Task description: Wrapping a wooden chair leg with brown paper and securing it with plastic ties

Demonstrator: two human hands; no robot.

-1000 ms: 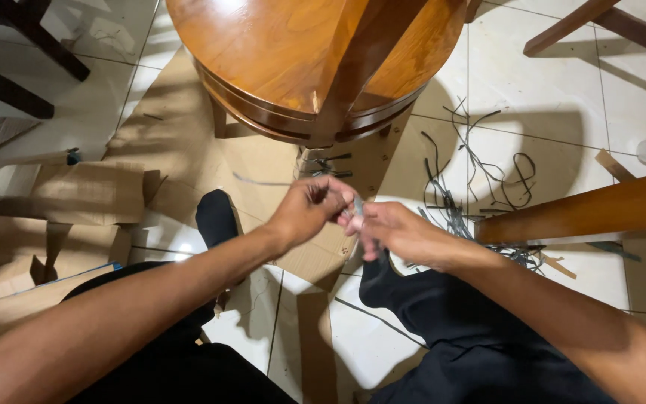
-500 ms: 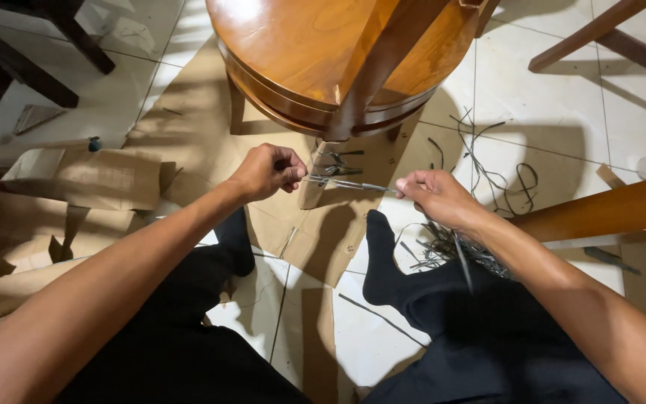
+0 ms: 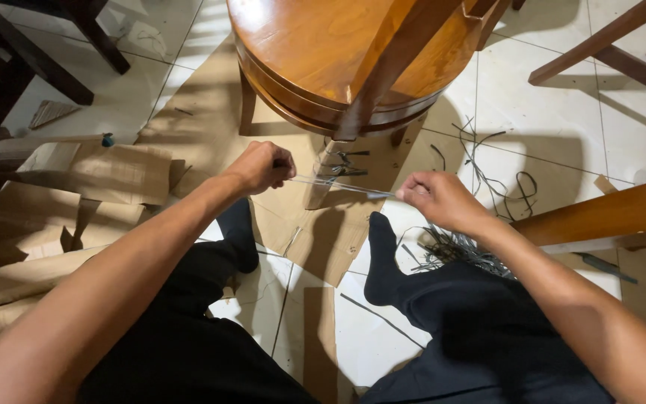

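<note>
That round stool [image 3: 323,52] is glossy varnished wood, warm orange. Under it the floor [image 3: 547,97] is smooth shiny white tile with matt brown cardboard [image 3: 188,127] sheets over it. The strip [image 3: 342,185] below the stool looks like thin grey plastic, slightly shiny.

This looks like a furniture workshop set up on a tiled floor [image 3: 547,97]. A round wooden seat [image 3: 315,52] stands overturned, loose wooden frame pieces [image 3: 607,209] lie at the right, flattened cardboard [image 3: 114,176] covers the floor, and grey strip offcuts [image 3: 457,247] are scattered near it.
</note>
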